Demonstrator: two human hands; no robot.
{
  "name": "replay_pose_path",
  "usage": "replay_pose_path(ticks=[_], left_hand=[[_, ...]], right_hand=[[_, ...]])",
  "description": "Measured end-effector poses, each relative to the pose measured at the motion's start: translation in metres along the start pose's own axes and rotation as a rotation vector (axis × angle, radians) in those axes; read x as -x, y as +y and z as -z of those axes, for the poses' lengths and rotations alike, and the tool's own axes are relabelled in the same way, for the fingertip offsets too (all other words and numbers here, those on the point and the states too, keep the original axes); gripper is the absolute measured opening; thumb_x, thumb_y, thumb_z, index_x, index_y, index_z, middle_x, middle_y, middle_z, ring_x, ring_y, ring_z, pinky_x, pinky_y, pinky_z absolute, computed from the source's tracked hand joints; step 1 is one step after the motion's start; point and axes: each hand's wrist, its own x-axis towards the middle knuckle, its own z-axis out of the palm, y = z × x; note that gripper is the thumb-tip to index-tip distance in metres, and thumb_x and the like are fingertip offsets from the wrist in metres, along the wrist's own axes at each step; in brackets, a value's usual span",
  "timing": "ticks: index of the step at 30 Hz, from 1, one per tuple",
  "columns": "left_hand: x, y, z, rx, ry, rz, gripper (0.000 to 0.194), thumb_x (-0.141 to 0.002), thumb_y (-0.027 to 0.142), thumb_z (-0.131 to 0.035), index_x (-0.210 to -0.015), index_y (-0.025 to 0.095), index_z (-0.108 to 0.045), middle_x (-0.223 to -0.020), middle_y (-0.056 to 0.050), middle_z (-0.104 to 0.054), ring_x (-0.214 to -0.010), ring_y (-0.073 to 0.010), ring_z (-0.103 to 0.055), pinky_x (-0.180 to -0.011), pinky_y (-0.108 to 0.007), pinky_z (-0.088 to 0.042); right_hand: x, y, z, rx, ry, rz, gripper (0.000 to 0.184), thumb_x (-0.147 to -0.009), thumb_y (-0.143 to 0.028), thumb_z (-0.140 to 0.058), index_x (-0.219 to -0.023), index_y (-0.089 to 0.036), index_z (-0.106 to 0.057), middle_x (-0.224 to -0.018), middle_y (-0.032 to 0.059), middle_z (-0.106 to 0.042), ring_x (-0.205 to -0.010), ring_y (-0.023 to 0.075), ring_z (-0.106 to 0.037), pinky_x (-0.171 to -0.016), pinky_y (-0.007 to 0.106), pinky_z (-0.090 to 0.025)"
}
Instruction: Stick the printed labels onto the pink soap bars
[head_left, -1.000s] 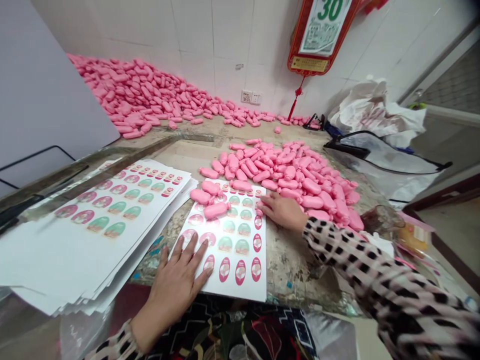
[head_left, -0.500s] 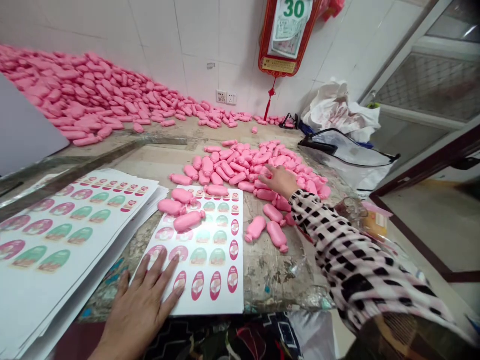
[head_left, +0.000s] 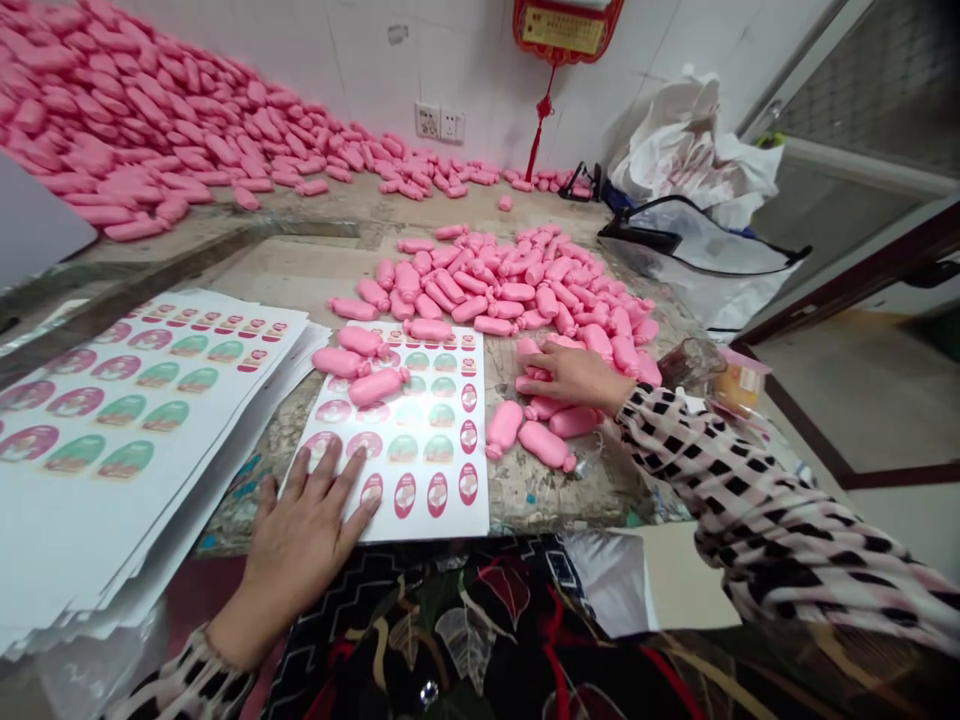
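Note:
My left hand (head_left: 315, 500) lies flat, fingers spread, on a sheet of stickers (head_left: 420, 490) printed with pink and green labels. Three small pink bottles (head_left: 379, 387) rest on the upper left of that sheet, and another lies across its top edge. On the right, my right hand (head_left: 574, 375) reaches over several pink bottles at the near side of a heap (head_left: 517, 270). Its fingers are stretched out and touch the bottles, partly covering them. Two loose bottles (head_left: 546, 445) lie just below it, beside the sheet.
A stack of sticker sheets (head_left: 187, 440) is at the left. A much larger pile of pink bottles (head_left: 150, 130) runs along the wall. A clear zip bag (head_left: 705, 250) and crumpled white bag (head_left: 690, 150) stand at the back right. A small packet (head_left: 739, 385) sits near the right edge.
My right hand has drawn back from the heap toward the table's front, and bottles are bunched under it. My left hand stays on the sheet. The view has tipped downward.

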Motion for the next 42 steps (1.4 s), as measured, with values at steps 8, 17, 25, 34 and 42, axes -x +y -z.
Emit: replay_pose_path(ticks=[8, 17, 25, 34, 42], left_hand=[[0.001, 0.001, 0.002, 0.012, -0.021, 0.008, 0.060, -0.088, 0.051, -0.033, -0.140, 0.022, -0.035, -0.148, -0.013, -0.028, -0.134, -0.0393, -0.021, -0.101, -0.062, -0.018], [0.001, 0.000, 0.011, 0.079, -0.083, 0.041, 0.059, -0.088, 0.053, -0.032, -0.140, 0.025, -0.034, -0.149, -0.011, -0.027, -0.135, -0.0405, -0.018, -0.101, -0.067, -0.008], [-0.007, 0.042, 0.052, 1.344, -0.090, 0.191, 0.058, -0.084, 0.045, -0.049, -0.136, 0.023, -0.039, -0.141, -0.009, -0.042, -0.128, -0.0269, -0.038, -0.107, -0.045, -0.028], [-0.022, 0.061, 0.054, 2.111, -0.334, 0.590, 0.035, -0.074, 0.021, -0.066, -0.106, 0.012, -0.055, -0.106, -0.013, -0.065, -0.080, -0.0183, -0.065, -0.075, -0.031, -0.051], [-0.051, 0.056, 0.053, 1.918, -0.319, 0.565, 0.034, -0.073, 0.025, -0.062, -0.104, 0.015, -0.052, -0.079, -0.006, -0.066, -0.053, -0.0109, -0.056, -0.041, -0.019, -0.037]], right_hand=[[0.042, -0.063, -0.007, 0.018, -0.063, 0.215, 0.038, -0.084, -0.029, -0.044, -0.120, -0.029, -0.055, -0.119, 0.0073, -0.054, -0.086, 0.0204, -0.056, -0.061, 0.028, -0.036], [0.034, -0.076, -0.023, -0.106, 0.073, 0.122, 0.029, -0.090, -0.027, -0.040, -0.113, -0.019, -0.055, -0.108, 0.0110, -0.060, -0.084, 0.0202, -0.056, -0.059, 0.027, -0.034], [0.050, -0.171, -0.033, -1.564, 0.059, 0.013, 0.027, -0.077, -0.044, -0.061, -0.090, -0.020, -0.057, -0.073, -0.0025, -0.058, -0.061, 0.0098, -0.050, -0.058, 0.023, -0.041], [0.025, -0.146, -0.066, -1.531, 0.192, -0.223, 0.030, -0.078, -0.046, -0.056, -0.076, -0.016, -0.057, -0.063, -0.0001, -0.058, -0.055, 0.0109, -0.049, -0.057, 0.025, -0.040], [-0.010, -0.093, -0.041, -0.397, 0.406, -0.372, 0.031, -0.083, -0.038, -0.048, -0.106, -0.019, -0.058, -0.101, 0.0104, -0.059, -0.086, 0.0232, -0.056, -0.068, 0.032, -0.040]])
